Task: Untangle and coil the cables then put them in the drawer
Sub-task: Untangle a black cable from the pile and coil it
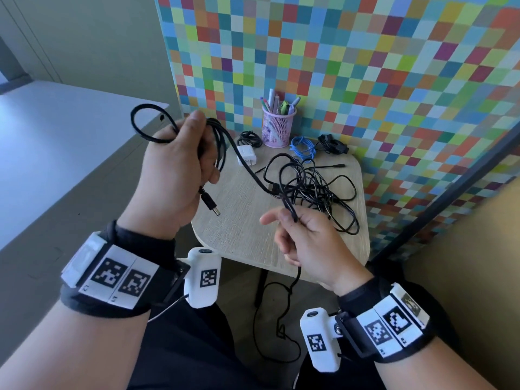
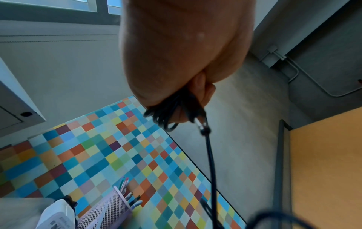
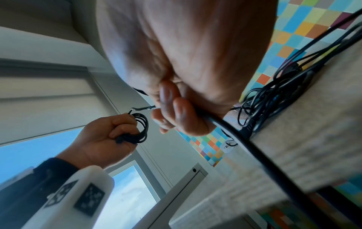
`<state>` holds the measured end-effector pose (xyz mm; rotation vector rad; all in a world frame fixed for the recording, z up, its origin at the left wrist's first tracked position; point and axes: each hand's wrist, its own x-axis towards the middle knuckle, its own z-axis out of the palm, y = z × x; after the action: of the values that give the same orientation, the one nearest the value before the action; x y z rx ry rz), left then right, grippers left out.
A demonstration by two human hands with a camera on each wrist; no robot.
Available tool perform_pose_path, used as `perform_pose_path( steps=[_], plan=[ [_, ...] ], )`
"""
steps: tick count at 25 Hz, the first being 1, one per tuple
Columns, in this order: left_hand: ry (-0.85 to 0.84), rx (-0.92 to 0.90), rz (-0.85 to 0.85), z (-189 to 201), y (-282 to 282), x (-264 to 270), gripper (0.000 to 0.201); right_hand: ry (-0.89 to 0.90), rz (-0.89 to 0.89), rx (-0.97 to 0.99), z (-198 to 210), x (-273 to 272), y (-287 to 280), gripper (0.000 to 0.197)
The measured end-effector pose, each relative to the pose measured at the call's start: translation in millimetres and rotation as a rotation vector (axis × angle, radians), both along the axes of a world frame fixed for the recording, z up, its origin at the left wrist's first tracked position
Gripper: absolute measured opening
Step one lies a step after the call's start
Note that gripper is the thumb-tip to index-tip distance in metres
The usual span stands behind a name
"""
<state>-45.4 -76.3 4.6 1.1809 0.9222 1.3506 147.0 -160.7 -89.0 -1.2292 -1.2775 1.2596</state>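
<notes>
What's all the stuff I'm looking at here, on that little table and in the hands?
Black cable being coiled: one, black, loops in the left hand, running on to the right hand.
Tangled cables: one heap, black, middle of the table.
Blue cable: one bundle, blue, back of the table.
Charger: one, white, back left of the table.
Pen cup: one, pink mesh, holds pens, back of the table.
Table: one, light wood.
Checkered panel: one, multicoloured, behind the table.
Left hand: grips the coil.
Right hand: pinches the cable.
</notes>
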Motion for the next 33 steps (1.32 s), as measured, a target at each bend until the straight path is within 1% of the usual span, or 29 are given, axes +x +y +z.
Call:
perform_pose_path(
  steps=[2,4,7,8,9,11,12,13,15,16,20,21,23,24,25,28,31,33],
  plan=[
    [-0.086,-0.006,0.081,6,6,-8,0.042,-0.105,0.019,-0.091,-5,0,-5,0.034],
    [-0.174,-0.010,0.167,13,15,-19,0.042,-0.185,0.076,-0.197,-11,4,-9,0.035],
    [-0.234,0.000,0.238,16,24,-28,0.040,-0.227,0.131,-0.280,-9,7,-10,0.032],
    [-0.229,0.008,0.238,14,23,-26,0.039,-0.213,0.119,-0.265,-6,7,-10,0.029],
    [-0.214,0.019,0.233,12,21,-23,0.038,-0.203,0.096,-0.229,-3,6,-9,0.031],
    [-0.177,0.036,0.202,7,15,-15,0.040,-0.216,0.074,-0.121,0,5,-9,0.053],
    [-0.172,0.038,0.163,5,12,-12,0.041,-0.218,0.074,-0.066,-1,5,-8,0.059],
    [-0.177,0.034,0.112,3,10,-9,0.041,-0.198,0.073,-0.022,-2,4,-8,0.058],
    [-0.198,0.008,0.013,-1,6,-5,0.038,-0.107,0.084,0.039,-5,3,-8,0.045],
    [-0.204,-0.009,-0.025,-4,5,-2,0.037,-0.069,0.084,0.065,-7,2,-9,0.042],
    [-0.142,-0.038,-0.075,-18,1,7,0.034,-0.006,0.023,0.160,-5,2,-8,0.044],
    [-0.130,-0.037,-0.075,-20,0,9,0.034,0.007,-0.013,0.201,-4,2,-7,0.041],
    [-0.129,-0.033,-0.067,-22,-1,12,0.039,0.031,-0.098,0.268,-1,4,-5,0.019],
    [-0.135,-0.028,-0.060,-22,-2,13,0.043,0.032,-0.137,0.286,0,4,-4,0.015],
    [-0.144,-0.023,-0.053,-22,-3,14,0.045,0.029,-0.164,0.298,1,3,-4,0.019],
    [-0.144,0.013,-0.075,-24,-7,19,0.040,0.023,-0.177,0.287,4,-4,-2,0.029],
    [-0.027,0.081,-0.143,-30,-13,25,0.038,-0.033,-0.214,0.244,2,-8,2,0.039],
    [0.104,0.101,-0.181,-33,-17,28,0.044,-0.087,-0.222,0.249,0,-7,4,0.034]
  ],
)
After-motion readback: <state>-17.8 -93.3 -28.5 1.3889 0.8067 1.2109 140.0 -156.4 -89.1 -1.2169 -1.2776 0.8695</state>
